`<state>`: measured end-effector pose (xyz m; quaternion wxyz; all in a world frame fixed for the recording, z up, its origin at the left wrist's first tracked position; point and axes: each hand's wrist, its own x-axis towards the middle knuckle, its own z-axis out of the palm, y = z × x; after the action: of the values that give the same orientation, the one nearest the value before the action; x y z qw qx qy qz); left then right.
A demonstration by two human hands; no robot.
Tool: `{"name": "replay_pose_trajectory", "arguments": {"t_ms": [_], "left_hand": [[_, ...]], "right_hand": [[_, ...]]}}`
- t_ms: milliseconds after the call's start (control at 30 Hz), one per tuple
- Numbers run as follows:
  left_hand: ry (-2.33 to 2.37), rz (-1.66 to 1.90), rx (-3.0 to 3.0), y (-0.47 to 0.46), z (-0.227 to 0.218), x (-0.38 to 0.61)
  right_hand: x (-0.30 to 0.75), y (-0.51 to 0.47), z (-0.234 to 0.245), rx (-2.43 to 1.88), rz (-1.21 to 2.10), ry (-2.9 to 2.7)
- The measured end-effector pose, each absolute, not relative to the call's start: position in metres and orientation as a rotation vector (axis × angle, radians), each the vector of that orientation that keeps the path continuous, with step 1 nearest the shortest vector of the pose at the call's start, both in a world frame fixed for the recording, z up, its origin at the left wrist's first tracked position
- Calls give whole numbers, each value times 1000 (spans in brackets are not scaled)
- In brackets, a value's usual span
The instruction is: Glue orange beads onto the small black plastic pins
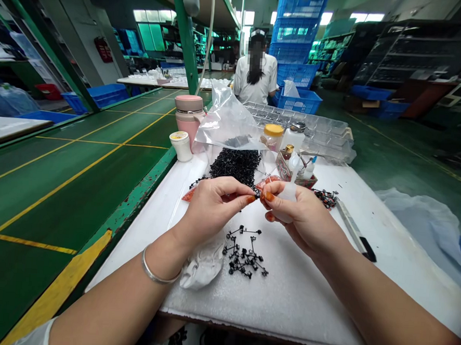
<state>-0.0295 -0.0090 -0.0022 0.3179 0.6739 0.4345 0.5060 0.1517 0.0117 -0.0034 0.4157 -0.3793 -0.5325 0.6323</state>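
Note:
My left hand [213, 205] and my right hand [300, 216] meet fingertip to fingertip above the white foam mat [304, 297]. Both are pinched on a small black plastic part [257, 194] held between them. My right hand also cups a small white squeeze bottle [287, 194] in its palm. Below the hands lies a small cluster of black plastic parts [245, 254]. Behind them is a larger pile of black parts [234, 165] spilling from a clear plastic bag [228, 120]. A crumpled white cloth [203, 267] lies by my left wrist.
A pink flask [189, 115], a small white jar [180, 145], a yellow-lidded jar [274, 136] and small bottles [294, 155] stand at the mat's far edge. Clear trays [319, 128] lie behind. A knife-like tool [354, 229] rests at right. A person [256, 72] stands beyond, near blue crates [296, 46].

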Motion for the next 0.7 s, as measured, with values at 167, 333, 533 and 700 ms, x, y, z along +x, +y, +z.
{"name": "replay_pose_trajectory", "arguments": {"t_ms": [167, 333, 533, 700], "left_hand": [[1187, 1334, 1826, -12, -2, -27], [1229, 1331, 1872, -12, -3, -27], [1276, 1315, 1905, -11, -4, -27], [1295, 1291, 1917, -11, -5, -28]], "right_hand": [[150, 11, -3, -992, 1542, -1338], [151, 13, -7, -992, 1507, -1364], [150, 14, -9, -994, 1477, -1402], [150, 15, -11, -993, 1461, -1418]]}}
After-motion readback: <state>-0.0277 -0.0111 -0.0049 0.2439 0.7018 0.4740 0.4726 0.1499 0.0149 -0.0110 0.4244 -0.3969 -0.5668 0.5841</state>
